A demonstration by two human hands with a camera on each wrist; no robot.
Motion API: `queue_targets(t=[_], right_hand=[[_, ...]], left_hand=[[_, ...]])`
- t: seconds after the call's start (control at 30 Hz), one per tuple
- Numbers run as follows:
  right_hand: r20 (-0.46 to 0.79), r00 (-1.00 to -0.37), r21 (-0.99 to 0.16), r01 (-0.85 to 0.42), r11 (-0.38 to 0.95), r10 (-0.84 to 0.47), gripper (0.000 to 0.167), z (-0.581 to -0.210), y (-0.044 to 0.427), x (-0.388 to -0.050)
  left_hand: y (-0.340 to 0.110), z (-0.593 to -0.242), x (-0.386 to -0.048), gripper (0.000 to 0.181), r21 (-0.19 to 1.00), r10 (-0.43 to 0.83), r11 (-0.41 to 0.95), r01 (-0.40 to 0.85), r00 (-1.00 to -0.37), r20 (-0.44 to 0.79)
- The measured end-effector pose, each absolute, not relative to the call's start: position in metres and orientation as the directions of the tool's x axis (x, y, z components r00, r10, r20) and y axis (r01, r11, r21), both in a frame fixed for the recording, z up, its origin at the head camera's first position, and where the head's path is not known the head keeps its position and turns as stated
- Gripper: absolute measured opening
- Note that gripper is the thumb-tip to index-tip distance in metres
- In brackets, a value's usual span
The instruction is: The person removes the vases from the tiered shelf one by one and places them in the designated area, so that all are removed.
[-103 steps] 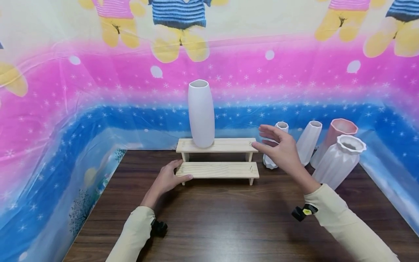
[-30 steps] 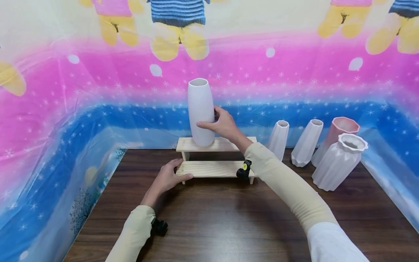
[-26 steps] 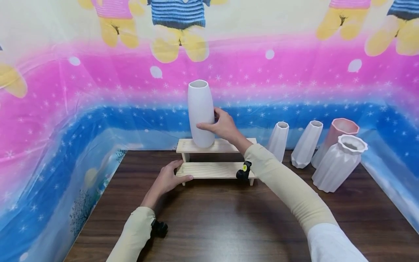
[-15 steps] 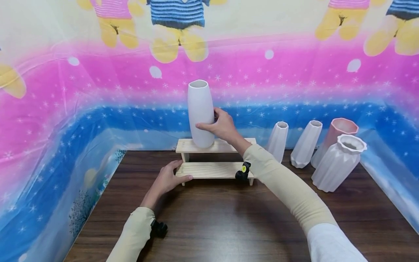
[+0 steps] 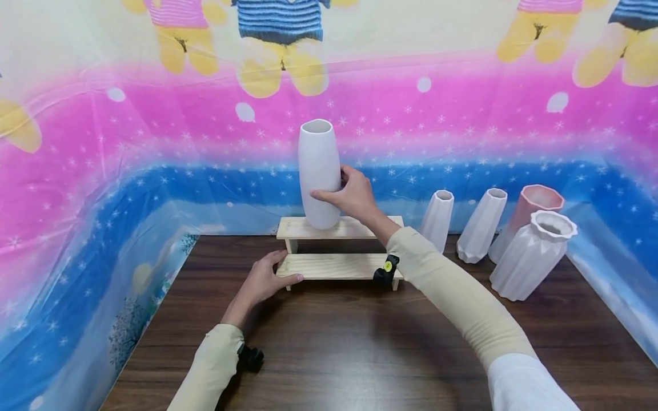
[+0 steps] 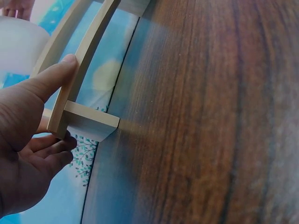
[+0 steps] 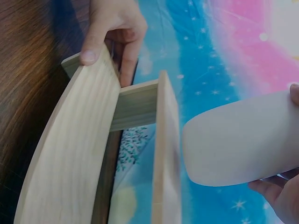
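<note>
A tall white vase [image 5: 319, 165] is gripped low on its right side by the right hand [image 5: 354, 197], thumb in front, other fingers behind. In the right wrist view a narrow gap parts the vase's base [image 7: 233, 140] from the upper board [image 7: 163, 154] of the wooden stand. The left hand [image 5: 264, 279] holds the left end of the stand's lower board [image 5: 339, 266]. The left wrist view shows that thumb on the board [image 6: 84, 51] and the fingers of the left hand [image 6: 28, 135] curled beneath its end.
Right of the stand on the brown table [image 5: 329, 342] are two slim white vases [image 5: 437, 222], [image 5: 480, 228], a pink-rimmed vase [image 5: 524, 208] and a wide white ribbed vase [image 5: 532, 257]. A patterned cloth [image 5: 380, 125] hangs behind.
The right hand came from the right to the tall vase and took hold of it. The vase has since risen slightly and shifted right. The left hand keeps its hold on the stand.
</note>
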State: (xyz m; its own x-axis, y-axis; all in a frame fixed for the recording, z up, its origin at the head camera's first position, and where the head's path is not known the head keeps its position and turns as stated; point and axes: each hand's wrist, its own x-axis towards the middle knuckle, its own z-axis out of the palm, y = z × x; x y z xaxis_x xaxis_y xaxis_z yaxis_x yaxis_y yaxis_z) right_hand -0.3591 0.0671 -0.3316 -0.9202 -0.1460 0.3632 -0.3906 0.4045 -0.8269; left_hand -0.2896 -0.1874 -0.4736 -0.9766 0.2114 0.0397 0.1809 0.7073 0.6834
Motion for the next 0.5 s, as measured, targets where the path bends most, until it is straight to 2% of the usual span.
queue_targets(t=[0.5], right_hand=[[0.373, -0.915, -0.834, -0.402, 0.378, -0.151, 0.080, -0.315, 0.084, -0.333]], left_hand=[[-0.187, -0.472, -0.288, 0.097, 0.679, 0.224, 0.708, 0.195, -0.974, 0.046]])
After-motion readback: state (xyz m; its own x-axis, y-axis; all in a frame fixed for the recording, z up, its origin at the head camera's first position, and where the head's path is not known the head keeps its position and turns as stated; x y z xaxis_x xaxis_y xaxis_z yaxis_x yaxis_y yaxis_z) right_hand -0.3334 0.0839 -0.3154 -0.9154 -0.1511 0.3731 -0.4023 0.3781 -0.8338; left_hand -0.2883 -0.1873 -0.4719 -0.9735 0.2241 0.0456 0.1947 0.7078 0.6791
